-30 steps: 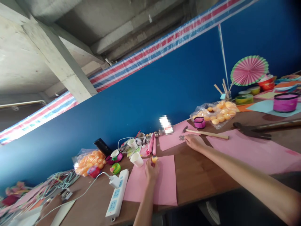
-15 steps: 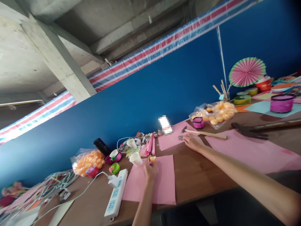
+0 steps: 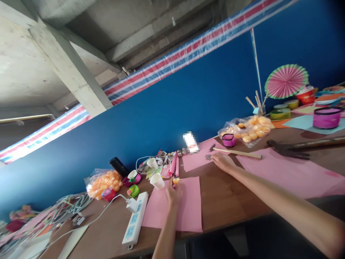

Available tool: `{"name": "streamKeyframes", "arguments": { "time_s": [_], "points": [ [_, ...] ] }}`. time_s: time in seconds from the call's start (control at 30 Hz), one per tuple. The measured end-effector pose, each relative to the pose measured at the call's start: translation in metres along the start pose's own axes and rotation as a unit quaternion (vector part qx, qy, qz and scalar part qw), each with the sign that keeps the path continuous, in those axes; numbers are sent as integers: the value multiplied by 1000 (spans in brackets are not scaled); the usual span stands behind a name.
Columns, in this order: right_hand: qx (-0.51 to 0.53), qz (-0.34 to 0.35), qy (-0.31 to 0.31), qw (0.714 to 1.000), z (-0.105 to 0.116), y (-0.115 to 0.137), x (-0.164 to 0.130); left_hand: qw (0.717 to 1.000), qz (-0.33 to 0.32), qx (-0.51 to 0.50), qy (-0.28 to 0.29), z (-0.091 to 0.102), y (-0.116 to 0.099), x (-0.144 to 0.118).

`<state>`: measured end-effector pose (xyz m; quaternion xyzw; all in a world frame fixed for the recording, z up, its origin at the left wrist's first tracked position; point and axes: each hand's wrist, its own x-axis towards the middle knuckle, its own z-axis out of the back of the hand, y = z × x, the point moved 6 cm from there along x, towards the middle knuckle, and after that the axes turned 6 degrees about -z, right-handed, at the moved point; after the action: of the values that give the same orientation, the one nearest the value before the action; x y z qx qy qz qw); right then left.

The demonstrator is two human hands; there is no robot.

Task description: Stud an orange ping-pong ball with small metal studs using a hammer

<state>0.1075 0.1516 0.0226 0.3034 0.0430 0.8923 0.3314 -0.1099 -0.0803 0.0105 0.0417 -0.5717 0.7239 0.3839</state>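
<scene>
My left hand (image 3: 172, 194) rests on a pink paper sheet (image 3: 185, 212) near the table's front edge and is closed around a small orange ball (image 3: 176, 180) at its fingertips. My right hand (image 3: 222, 162) reaches out to the right, its fingers down on the edge of a second pink sheet (image 3: 195, 158), beside a small silvery piece (image 3: 208, 157). A small hammer with a wooden handle (image 3: 237, 153) lies just behind that hand. Whether the right hand pinches anything is hidden.
A white power strip (image 3: 134, 221) lies left of my left hand, with paper cups (image 3: 157, 181), a bag of orange balls (image 3: 104, 181) and cables behind it. Another bag of balls (image 3: 250, 131), a purple basket (image 3: 228, 140), a pink paper fan (image 3: 286, 81) and a dark glove (image 3: 288, 150) lie right.
Both hands stay almost where they were; only the view shifts slightly. The left hand keeps hold of the orange ball.
</scene>
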Motion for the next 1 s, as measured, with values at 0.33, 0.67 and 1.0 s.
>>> {"name": "streamKeyframes", "arguments": {
  "time_s": [0.33, 0.67, 1.0],
  "points": [
    [-9, -11, -1, 1000, -1, -1, -1, 1000, -8, 7, 26, -3, -2, -1],
    [-19, -22, -2, 1000, -2, -1, -1, 1000, 0, 19, 23, -2, -2, 0],
    [-23, -20, 7, 1000, 4, 1, -2, 999, 3, 23, 23, -2, -3, -1]
  ]
}}
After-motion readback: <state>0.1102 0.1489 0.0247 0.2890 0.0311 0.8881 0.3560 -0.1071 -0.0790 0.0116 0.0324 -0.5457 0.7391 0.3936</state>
